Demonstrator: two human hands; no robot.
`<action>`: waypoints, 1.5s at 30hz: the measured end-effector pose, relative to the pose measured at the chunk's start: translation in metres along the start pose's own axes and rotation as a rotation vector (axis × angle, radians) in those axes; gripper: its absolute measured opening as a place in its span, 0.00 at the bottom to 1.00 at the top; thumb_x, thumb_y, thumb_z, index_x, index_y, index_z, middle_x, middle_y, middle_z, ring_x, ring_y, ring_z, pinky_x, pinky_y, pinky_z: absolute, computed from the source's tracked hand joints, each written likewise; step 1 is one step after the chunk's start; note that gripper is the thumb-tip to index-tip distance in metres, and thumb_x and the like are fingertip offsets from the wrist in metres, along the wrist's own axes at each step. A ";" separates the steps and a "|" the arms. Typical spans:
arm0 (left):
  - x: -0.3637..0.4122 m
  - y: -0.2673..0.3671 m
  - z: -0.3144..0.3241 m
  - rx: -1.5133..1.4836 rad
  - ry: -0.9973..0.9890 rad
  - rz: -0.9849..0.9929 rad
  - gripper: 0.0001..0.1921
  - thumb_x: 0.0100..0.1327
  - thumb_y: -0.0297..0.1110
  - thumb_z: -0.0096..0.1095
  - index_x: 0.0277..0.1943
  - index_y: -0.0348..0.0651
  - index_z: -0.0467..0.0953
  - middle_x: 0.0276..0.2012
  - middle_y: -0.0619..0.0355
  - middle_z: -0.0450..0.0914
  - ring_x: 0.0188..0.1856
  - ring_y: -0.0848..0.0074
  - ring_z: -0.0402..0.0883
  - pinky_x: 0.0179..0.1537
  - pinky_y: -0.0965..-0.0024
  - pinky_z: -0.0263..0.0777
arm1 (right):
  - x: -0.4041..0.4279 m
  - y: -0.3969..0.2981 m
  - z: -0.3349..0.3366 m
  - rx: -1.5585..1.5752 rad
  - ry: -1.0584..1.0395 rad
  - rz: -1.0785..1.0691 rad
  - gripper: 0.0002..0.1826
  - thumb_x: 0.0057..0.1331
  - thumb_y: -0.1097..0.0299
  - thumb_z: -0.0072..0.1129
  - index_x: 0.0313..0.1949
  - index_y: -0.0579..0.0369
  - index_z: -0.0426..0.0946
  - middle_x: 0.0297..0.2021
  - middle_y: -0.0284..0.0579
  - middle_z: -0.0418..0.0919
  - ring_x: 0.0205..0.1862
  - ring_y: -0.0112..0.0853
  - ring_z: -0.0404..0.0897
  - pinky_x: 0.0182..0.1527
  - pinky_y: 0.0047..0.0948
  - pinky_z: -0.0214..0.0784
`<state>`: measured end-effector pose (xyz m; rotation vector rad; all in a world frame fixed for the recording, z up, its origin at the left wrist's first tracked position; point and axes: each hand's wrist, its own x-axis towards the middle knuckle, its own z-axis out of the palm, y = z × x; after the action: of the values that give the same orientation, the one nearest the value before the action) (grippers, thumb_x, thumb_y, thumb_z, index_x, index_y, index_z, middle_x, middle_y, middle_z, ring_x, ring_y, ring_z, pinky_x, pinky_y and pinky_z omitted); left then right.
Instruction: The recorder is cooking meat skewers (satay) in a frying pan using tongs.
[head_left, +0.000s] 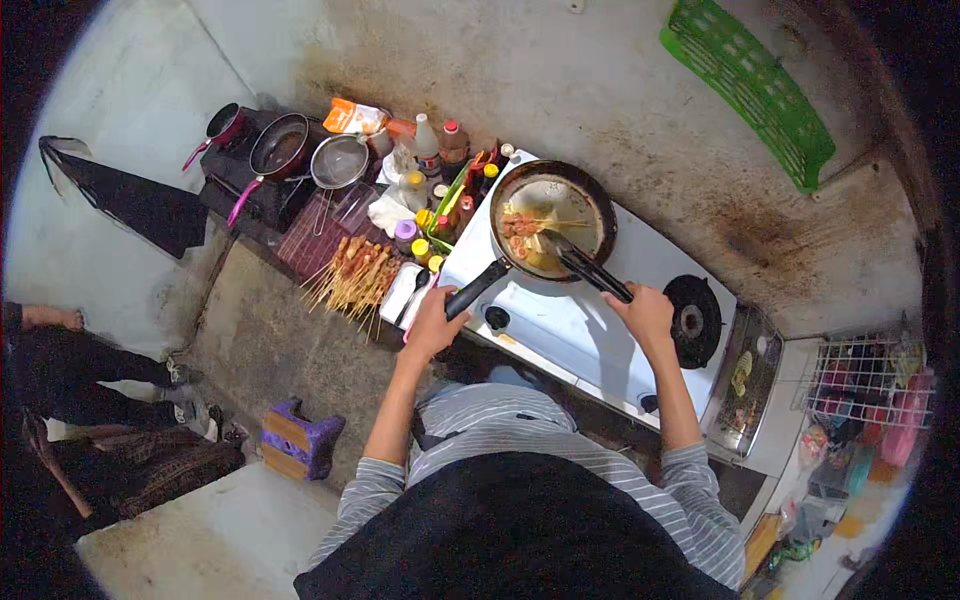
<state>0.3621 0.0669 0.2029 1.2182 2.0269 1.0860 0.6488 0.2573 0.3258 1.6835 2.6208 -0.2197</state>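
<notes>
A dark-rimmed frying pan (594, 196) with liquid in it sits over the left side of a white gas stove (559, 315). My left hand (433, 322) grips its black handle (477, 288). In my right hand (643, 309) are black tongs (592, 271), their tips down inside the pan. There they meet a few skewers (519, 225) with reddish pieces and some pale, yellowish food; whether the tips clamp any of it I cannot tell. To the right of my right hand is the bare second burner (691, 319).
Left of the stove, many loaded skewers (360, 274) lie piled beside a white tray (400, 292) with a black spoon. Bottles (454, 142), jars, a strainer (340, 161) and two small pans (280, 146) crowd behind. A metal sink (744, 382) adjoins at right. A purple stool (300, 441) and another person (90, 367) are at left.
</notes>
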 end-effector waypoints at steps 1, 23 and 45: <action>-0.002 -0.013 0.004 -0.083 -0.052 -0.024 0.25 0.52 0.37 0.67 0.51 0.34 0.69 0.42 0.43 0.72 0.46 0.56 0.73 0.48 0.62 0.65 | -0.001 -0.002 -0.003 0.018 0.000 0.001 0.28 0.52 0.38 0.56 0.30 0.54 0.80 0.23 0.53 0.78 0.28 0.47 0.79 0.33 0.44 0.71; 0.027 0.021 -0.001 0.124 -0.326 -0.152 0.18 0.55 0.39 0.60 0.45 0.37 0.71 0.28 0.45 0.78 0.22 0.64 0.78 0.29 0.62 0.71 | 0.003 0.019 -0.034 0.011 -0.071 -0.092 0.29 0.50 0.37 0.58 0.31 0.54 0.81 0.23 0.54 0.78 0.29 0.46 0.80 0.34 0.40 0.71; 0.026 0.027 0.005 0.045 -0.254 -0.206 0.18 0.55 0.37 0.63 0.44 0.36 0.72 0.23 0.51 0.77 0.20 0.69 0.77 0.25 0.66 0.69 | 0.015 0.035 -0.035 -0.017 -0.063 -0.090 0.27 0.52 0.39 0.57 0.30 0.55 0.79 0.24 0.52 0.78 0.28 0.47 0.79 0.33 0.42 0.70</action>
<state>0.3668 0.0993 0.2217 1.0807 1.9378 0.7515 0.6766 0.2895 0.3552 1.5285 2.6472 -0.2473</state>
